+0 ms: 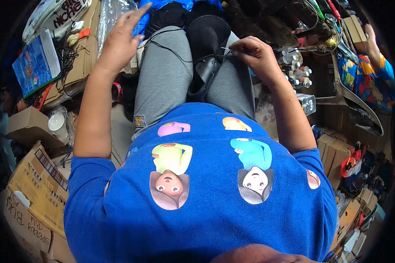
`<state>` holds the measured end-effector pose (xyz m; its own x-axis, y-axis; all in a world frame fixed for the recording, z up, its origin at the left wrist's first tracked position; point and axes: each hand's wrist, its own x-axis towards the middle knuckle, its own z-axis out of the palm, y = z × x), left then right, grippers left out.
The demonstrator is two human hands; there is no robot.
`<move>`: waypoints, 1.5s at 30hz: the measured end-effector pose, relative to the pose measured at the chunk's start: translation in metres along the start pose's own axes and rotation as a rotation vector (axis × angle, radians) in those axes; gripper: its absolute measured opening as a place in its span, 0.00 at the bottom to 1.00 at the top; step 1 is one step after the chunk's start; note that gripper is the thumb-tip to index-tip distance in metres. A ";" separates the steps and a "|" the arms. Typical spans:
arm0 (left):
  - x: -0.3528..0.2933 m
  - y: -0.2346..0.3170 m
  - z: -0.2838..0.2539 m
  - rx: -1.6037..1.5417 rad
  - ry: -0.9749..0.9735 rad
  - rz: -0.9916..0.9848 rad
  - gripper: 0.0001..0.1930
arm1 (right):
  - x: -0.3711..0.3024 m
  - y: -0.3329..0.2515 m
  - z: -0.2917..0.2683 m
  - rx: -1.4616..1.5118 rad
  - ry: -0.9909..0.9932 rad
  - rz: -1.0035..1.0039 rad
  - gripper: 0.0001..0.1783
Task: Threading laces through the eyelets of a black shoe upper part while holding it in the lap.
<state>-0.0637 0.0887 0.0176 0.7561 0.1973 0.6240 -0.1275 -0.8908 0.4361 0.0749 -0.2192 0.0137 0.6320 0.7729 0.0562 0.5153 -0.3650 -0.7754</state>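
A black shoe (207,37) rests upon my lap, wedged between my grey-trousered thighs, its strap-like part (206,70) hanging toward my shirt. My right hand (255,56) is closed in a pinch on a thin pale needle (225,47) that points left at the shoe's side. Raised beyond my left thigh, my left hand (120,44) has its fingers stretched out and apart. From the shoe a thin black cord (173,51) loops over my left thigh toward that hand. Whether the cord touches its fingers is not clear.
Clear bottles with white caps (297,72) stand right of my knee. On the left lie a blue book (36,63), cardboard boxes (33,127) and a white cup (57,122). Another person's arm (373,46) shows at the far right. More dark footwear (169,17) sits past my knees.
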 end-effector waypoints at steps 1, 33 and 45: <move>-0.002 -0.001 0.001 -0.074 -0.088 -0.122 0.07 | 0.002 0.002 0.001 0.046 0.024 -0.015 0.09; 0.045 0.042 0.096 -0.636 -1.122 -0.124 0.15 | -0.008 0.002 0.015 -0.074 0.028 -0.135 0.09; 0.042 0.046 0.098 -0.675 -1.134 -0.164 0.14 | 0.002 -0.002 0.003 -0.240 -0.040 -0.209 0.08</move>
<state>0.0254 0.0164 0.0006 0.8640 -0.4598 -0.2053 -0.0261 -0.4480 0.8937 0.0735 -0.2147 0.0133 0.4773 0.8621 0.1704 0.7566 -0.3045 -0.5787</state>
